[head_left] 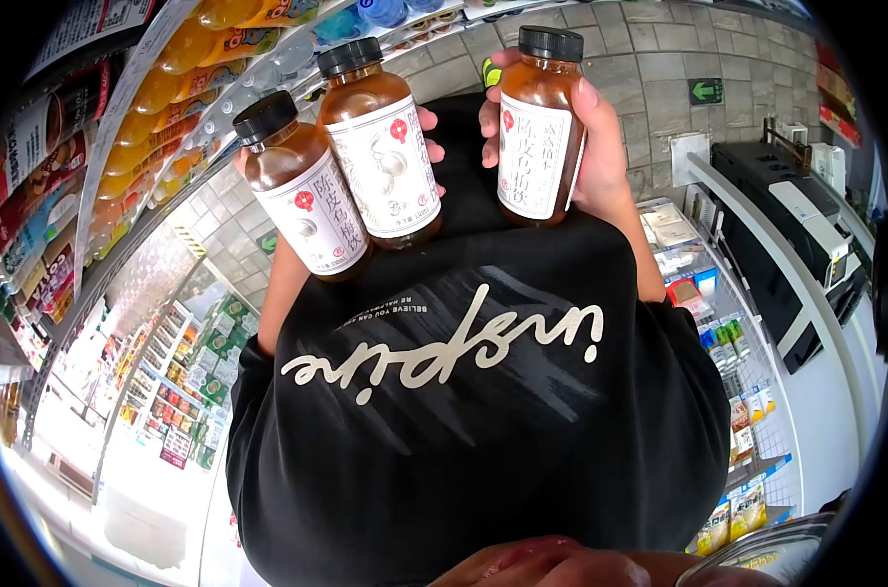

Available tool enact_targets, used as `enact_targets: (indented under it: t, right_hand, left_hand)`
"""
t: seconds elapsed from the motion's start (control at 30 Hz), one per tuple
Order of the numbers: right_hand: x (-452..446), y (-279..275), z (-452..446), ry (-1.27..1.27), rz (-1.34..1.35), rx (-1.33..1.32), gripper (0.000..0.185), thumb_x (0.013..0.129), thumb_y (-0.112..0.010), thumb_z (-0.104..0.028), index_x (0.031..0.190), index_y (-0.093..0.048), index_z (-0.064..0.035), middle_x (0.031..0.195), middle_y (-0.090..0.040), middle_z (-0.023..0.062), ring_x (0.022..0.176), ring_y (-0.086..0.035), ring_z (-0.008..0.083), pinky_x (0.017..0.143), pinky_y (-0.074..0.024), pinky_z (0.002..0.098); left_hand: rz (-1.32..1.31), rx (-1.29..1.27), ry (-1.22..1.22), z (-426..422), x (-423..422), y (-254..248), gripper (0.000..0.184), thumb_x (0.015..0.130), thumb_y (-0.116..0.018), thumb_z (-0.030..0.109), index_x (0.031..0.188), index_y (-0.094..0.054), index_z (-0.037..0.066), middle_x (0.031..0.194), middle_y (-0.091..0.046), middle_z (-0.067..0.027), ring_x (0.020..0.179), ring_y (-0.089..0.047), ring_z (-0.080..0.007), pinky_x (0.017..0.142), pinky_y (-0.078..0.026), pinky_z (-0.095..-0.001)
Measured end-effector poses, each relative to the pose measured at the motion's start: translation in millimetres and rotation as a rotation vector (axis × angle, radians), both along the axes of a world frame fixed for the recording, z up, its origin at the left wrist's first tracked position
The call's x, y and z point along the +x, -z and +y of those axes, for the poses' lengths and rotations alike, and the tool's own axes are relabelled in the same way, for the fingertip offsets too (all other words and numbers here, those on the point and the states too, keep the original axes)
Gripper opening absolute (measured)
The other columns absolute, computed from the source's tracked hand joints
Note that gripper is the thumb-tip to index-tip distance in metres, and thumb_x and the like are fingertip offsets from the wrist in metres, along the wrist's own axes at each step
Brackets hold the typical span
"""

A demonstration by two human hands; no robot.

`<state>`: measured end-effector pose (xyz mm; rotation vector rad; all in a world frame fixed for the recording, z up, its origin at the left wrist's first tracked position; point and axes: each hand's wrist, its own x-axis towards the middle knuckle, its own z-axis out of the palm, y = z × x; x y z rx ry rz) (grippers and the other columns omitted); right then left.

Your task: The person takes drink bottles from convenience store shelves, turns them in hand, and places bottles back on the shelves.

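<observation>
Brown liquid showed in the three bottles you held out before your chest, each clear and rounded, with a black cap and a white label with dark Chinese characters and a red mark. Your left hand [432,147] was spread wide around two of them, the outer left bottle [312,210] and the middle bottle [385,161], which stood side by side with caps leaning to your left; most of that hand was hidden behind them. Your right hand [605,147] was curled around the right bottle [542,147], thumb on one side and fingertips on the other, and a gap separated it from the pair. Below them lay your black top [483,479] with its cream "inspire" lettering. To your left, orange drink bottles [150,147] lined a shelf; beyond your right hand, a green arrow sign [705,91] marked the grey tiled floor [649,59], near a bulky black machine [772,196].
</observation>
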<state>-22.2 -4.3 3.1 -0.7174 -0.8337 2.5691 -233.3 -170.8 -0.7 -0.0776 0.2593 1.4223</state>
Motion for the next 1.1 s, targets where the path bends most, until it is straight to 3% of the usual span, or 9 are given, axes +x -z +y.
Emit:
enact_targets:
  t: [0.17,0.23,0.57,0.67,0.73,0.83,0.97,1.03,1.1]
  right_hand:
    - [2.4,-3.0,-0.3,-0.036,-0.009,0.107,0.093,0.094,-0.050,-0.071,0.143,-0.045,0.0077,0.104,-0.066,0.0145,0.090,-0.067,0.0251,0.071,-0.0592,0.0394]
    - [6.1,12.0,-0.4,-0.035,0.265,0.006,0.069,0.106,-0.046,-0.054,0.145,-0.044,0.0024,0.122,-0.062,0.0211,0.098,-0.070,0.0306,0.078,-0.0631,0.0459]
    - [-1.4,15.0,-1.2,-0.046,0.326,-0.026,0.066,0.110,-0.033,-0.053,0.144,-0.045,0.0018,0.124,-0.065,0.0200,0.095,-0.071,0.0288,0.079,-0.0625,0.0445]
    - [-7.3,6.8,-1.3,-0.049,0.256,-0.171,0.061,0.112,-0.031,-0.050,0.141,-0.052,0.0002,0.120,-0.067,0.0169,0.094,-0.072,0.0257,0.084,-0.0608,0.0410]
    - [-5.9,10.2,4.2,-0.139,-0.206,0.150,0.080,0.108,-0.024,-0.063,0.142,-0.050,0.0040,0.114,-0.070,0.0177,0.095,-0.070,0.0273,0.086,-0.0579,0.0404]
    - [1.2,24.1,17.6,-0.238,-0.295,0.280,0.073,0.110,-0.024,-0.058,0.142,-0.053,0.0013,0.126,-0.068,0.0202,0.106,-0.071,0.0285,0.094,-0.0562,0.0403]
    - [25.0,37.3,29.5,-0.097,-0.331,0.323,0.070,0.099,-0.061,-0.056,0.139,-0.056,0.0004,0.125,-0.069,0.0157,0.111,-0.070,0.0248,0.102,-0.0529,0.0421]
    - [26.7,34.8,42.1,-0.064,-0.271,0.343,0.068,0.092,-0.074,-0.052,0.134,-0.059,0.0000,0.119,-0.070,0.0112,0.101,-0.071,0.0186,0.086,-0.0589,0.0354]
    - [24.1,16.0,57.9,-0.326,-0.219,0.256,0.055,0.093,-0.075,-0.041,0.131,-0.063,-0.0031,0.098,-0.069,0.0026,0.076,-0.064,0.0064,0.057,-0.0509,0.0219]
  left_hand:
    - [-0.014,0.025,0.026,1.7,0.0,5.7,0.088,0.090,-0.073,0.053,0.154,-0.040,0.002,0.150,-0.045,-0.0270,0.132,-0.056,-0.0423,0.100,-0.046,-0.0769]
    - [-0.020,0.020,0.021,1.3,0.5,6.1,0.088,0.090,-0.073,0.053,0.154,-0.040,0.002,0.150,-0.046,-0.0270,0.132,-0.056,-0.0423,0.100,-0.046,-0.0769]
    - [0.082,-0.075,0.096,-2.3,-10.6,6.8,0.090,0.090,-0.072,0.054,0.154,-0.039,0.001,0.150,-0.046,-0.0274,0.131,-0.057,-0.0431,0.099,-0.047,-0.0773]
    - [0.045,-0.109,0.055,-5.5,-11.4,1.4,0.088,0.090,-0.072,0.054,0.154,-0.040,0.001,0.150,-0.046,-0.0269,0.132,-0.057,-0.0434,0.100,-0.046,-0.0767]
    - [0.034,-0.100,0.021,-11.3,-13.4,11.3,0.088,0.090,-0.072,0.054,0.153,-0.041,0.002,0.150,-0.046,-0.0267,0.132,-0.057,-0.0432,0.101,-0.046,-0.0761]
    - [0.038,-0.065,0.027,-9.5,-20.5,10.0,0.089,0.089,-0.073,0.054,0.153,-0.042,0.002,0.150,-0.047,-0.0266,0.131,-0.057,-0.0430,0.102,-0.046,-0.0747]
    - [-0.008,-0.039,-0.010,-7.1,-22.6,0.6,0.091,0.086,-0.075,0.056,0.152,-0.043,0.002,0.147,-0.050,-0.0264,0.129,-0.059,-0.0429,0.102,-0.047,-0.0733]
    - [-0.030,-0.078,-0.026,-8.9,-23.3,-5.9,0.100,0.082,-0.074,0.065,0.152,-0.042,0.001,0.148,-0.050,-0.0270,0.130,-0.058,-0.0442,0.102,-0.047,-0.0737]
    - [-0.102,0.025,-0.038,-11.2,-24.6,4.4,0.139,0.062,-0.070,0.088,0.156,-0.029,-0.006,0.153,-0.039,-0.0311,0.136,-0.051,-0.0453,0.108,-0.043,-0.0705]
